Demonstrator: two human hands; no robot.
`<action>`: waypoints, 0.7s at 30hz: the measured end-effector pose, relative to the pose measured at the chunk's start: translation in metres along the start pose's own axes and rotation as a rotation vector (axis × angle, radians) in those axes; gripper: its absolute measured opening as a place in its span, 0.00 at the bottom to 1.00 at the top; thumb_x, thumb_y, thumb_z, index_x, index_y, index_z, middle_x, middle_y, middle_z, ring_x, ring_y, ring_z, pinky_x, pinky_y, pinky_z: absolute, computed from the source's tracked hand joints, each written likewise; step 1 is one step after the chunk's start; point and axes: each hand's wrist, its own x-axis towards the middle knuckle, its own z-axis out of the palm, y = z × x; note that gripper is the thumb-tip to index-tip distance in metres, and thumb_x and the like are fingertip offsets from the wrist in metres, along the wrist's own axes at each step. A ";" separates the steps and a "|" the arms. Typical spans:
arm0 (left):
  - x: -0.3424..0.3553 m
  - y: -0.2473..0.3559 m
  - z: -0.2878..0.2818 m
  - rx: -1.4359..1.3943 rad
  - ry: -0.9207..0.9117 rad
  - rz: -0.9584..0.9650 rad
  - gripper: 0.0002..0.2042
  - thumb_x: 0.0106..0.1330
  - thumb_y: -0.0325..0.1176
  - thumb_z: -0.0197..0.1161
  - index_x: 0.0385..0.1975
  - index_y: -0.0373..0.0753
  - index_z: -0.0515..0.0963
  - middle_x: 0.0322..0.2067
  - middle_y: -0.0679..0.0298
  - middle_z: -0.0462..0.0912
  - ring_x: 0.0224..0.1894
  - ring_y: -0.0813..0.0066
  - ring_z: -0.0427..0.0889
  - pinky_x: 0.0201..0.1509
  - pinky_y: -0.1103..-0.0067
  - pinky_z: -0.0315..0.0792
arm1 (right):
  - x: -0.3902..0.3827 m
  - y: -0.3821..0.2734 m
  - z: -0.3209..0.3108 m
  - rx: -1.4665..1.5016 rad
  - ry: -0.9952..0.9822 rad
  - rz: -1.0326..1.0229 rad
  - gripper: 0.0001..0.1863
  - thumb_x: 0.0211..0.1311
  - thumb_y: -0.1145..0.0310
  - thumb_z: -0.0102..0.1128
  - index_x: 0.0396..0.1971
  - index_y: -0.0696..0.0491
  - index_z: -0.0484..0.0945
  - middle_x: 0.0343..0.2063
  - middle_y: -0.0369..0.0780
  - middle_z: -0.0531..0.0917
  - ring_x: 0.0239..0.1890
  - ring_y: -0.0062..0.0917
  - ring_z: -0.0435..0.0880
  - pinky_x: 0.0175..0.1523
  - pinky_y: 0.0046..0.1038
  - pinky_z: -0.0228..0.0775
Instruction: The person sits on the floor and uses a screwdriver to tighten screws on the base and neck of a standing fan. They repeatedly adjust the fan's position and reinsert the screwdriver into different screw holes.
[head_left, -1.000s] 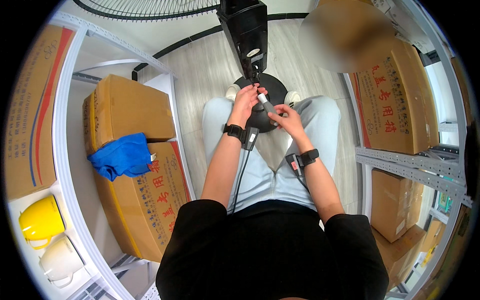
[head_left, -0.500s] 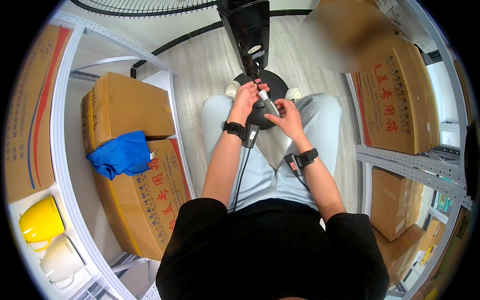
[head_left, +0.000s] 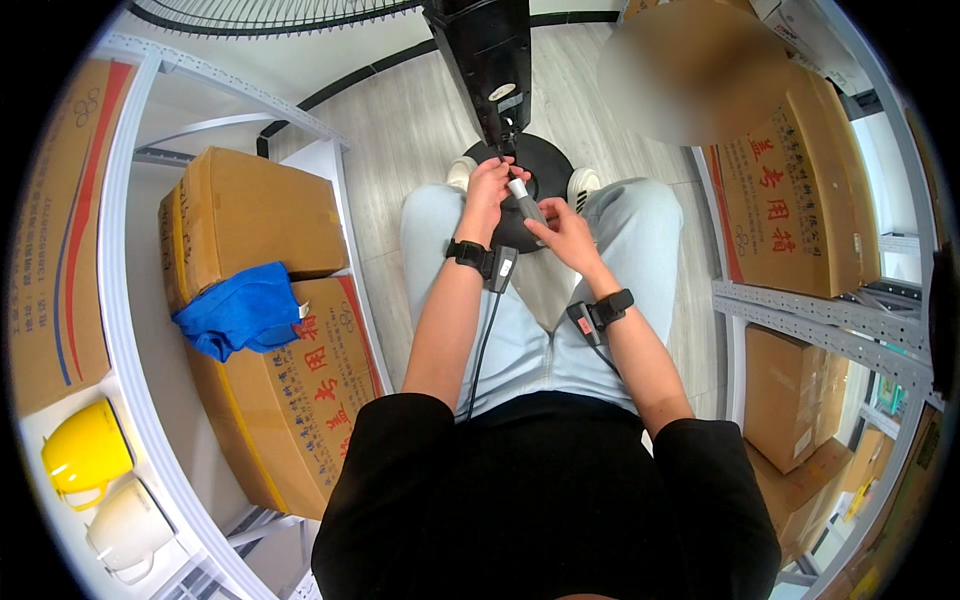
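A screwdriver (head_left: 527,203) with a grey handle and a white collar slants between my hands, its tip end pointing up toward the lower end of a black fan column (head_left: 490,75). My right hand (head_left: 565,236) is closed around the grey handle. My left hand (head_left: 484,200) is at the tip end, its fingers curled together beside the column; whatever they pinch is too small to make out. Below the hands, the fan's round black base (head_left: 545,160) rests on the floor between my feet. A black wire grille (head_left: 270,22) belongs to the fan.
On the left shelf are cardboard boxes (head_left: 260,215), a blue cloth (head_left: 240,310), a yellow mug (head_left: 87,452) and a white mug (head_left: 130,525). More cardboard boxes (head_left: 790,190) stand on the right rack (head_left: 820,310). Cables run from my wrist straps. A blurred patch covers the upper right.
The screwdriver handle has shifted slightly left and tilted, with my right hand following it. My left hand stays at the tip end. The whole view has shifted slightly.
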 end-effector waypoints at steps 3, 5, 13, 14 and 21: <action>-0.001 0.002 0.000 0.007 0.004 0.003 0.11 0.68 0.27 0.48 0.46 0.32 0.70 0.34 0.57 0.80 0.41 0.63 0.83 0.47 0.73 0.74 | 0.000 0.001 0.002 0.052 0.048 -0.002 0.22 0.52 0.58 0.70 0.41 0.57 0.74 0.32 0.40 0.82 0.28 0.24 0.82 0.34 0.26 0.75; -0.002 0.002 0.000 -0.001 0.006 0.008 0.10 0.68 0.27 0.49 0.46 0.32 0.71 0.35 0.56 0.80 0.42 0.63 0.83 0.48 0.73 0.74 | 0.000 0.001 0.003 0.014 0.046 -0.017 0.22 0.55 0.59 0.68 0.43 0.58 0.74 0.32 0.40 0.82 0.28 0.23 0.82 0.33 0.25 0.75; 0.000 0.000 -0.001 0.089 0.030 0.044 0.12 0.66 0.26 0.53 0.48 0.31 0.70 0.32 0.59 0.81 0.38 0.66 0.83 0.42 0.75 0.75 | 0.002 0.004 -0.001 0.403 -0.124 0.215 0.23 0.63 0.59 0.60 0.51 0.60 0.73 0.32 0.37 0.84 0.29 0.17 0.83 0.29 0.19 0.74; 0.000 0.000 -0.002 0.093 0.027 0.034 0.12 0.67 0.27 0.53 0.47 0.32 0.71 0.33 0.58 0.81 0.39 0.66 0.83 0.44 0.75 0.74 | 0.002 0.004 -0.001 0.396 -0.118 0.218 0.23 0.62 0.59 0.61 0.50 0.60 0.74 0.31 0.37 0.83 0.29 0.17 0.82 0.30 0.20 0.73; -0.001 0.000 0.002 0.030 0.001 0.034 0.12 0.68 0.28 0.51 0.48 0.32 0.70 0.35 0.57 0.81 0.42 0.64 0.83 0.47 0.73 0.73 | 0.002 0.006 -0.001 0.016 0.118 -0.010 0.22 0.51 0.59 0.71 0.44 0.54 0.78 0.28 0.37 0.82 0.27 0.18 0.79 0.33 0.24 0.72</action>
